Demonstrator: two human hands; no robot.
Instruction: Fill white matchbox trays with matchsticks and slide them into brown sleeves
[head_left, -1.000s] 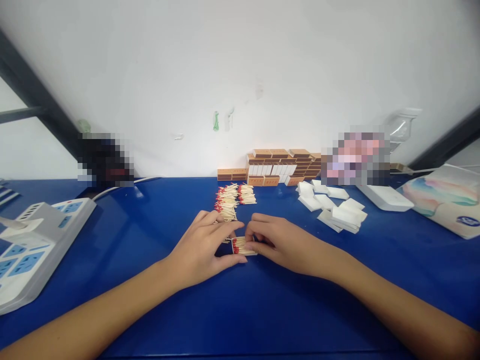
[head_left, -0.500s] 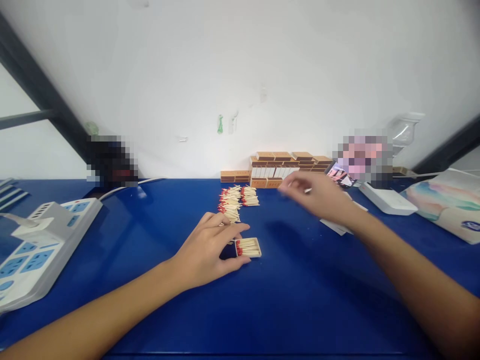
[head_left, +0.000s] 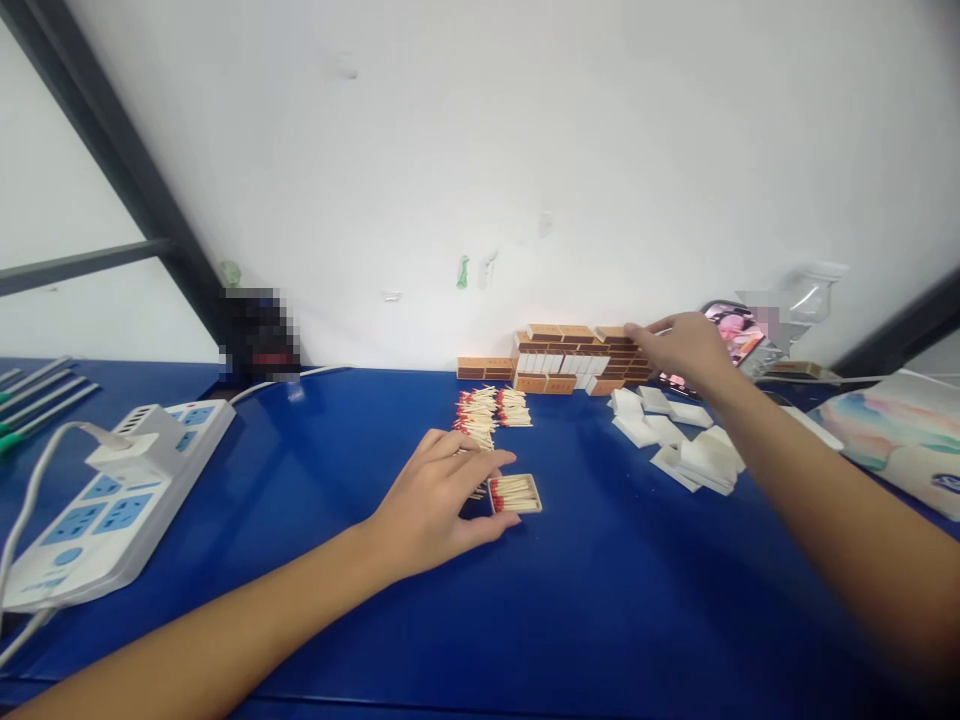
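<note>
Power strip (head_left: 112, 490): one, white, with a plug in it, at the far left of the blue table (head_left: 600, 600); well apart from both hands.

Left hand (head_left: 442, 495): we see it palm down on the table, fingers loosely spread. Forefinger and thumb lie either side of the match tray's left end and touch it without closing round it.

Match tray (head_left: 514, 494): one, full, flat on the table just right of the left hand's fingertips. Its long axis runs left to right, with the red heads at the end towards that hand. The left hand is much the nearer of the two.

Loose matches (head_left: 491, 410): two heaps side by side just behind the left hand; too many sticks for us to count.

Stack of brown sleeves (head_left: 577, 355): one stack against the wall, several layers high; we cannot count the sleeves exactly.

Right hand (head_left: 679, 345): stretched out to the stack's upper right corner, fingertips on the topmost sleeve. We cannot tell whether they pinch it or only touch it. This hand is well apart from the match tray.

White trays (head_left: 682, 440): about eight, empty and overlapping, beside the right forearm.

Phone (head_left: 731, 335): one, propped just behind the right hand.

Tissue pack (head_left: 892, 430): one, at the far right.
</note>
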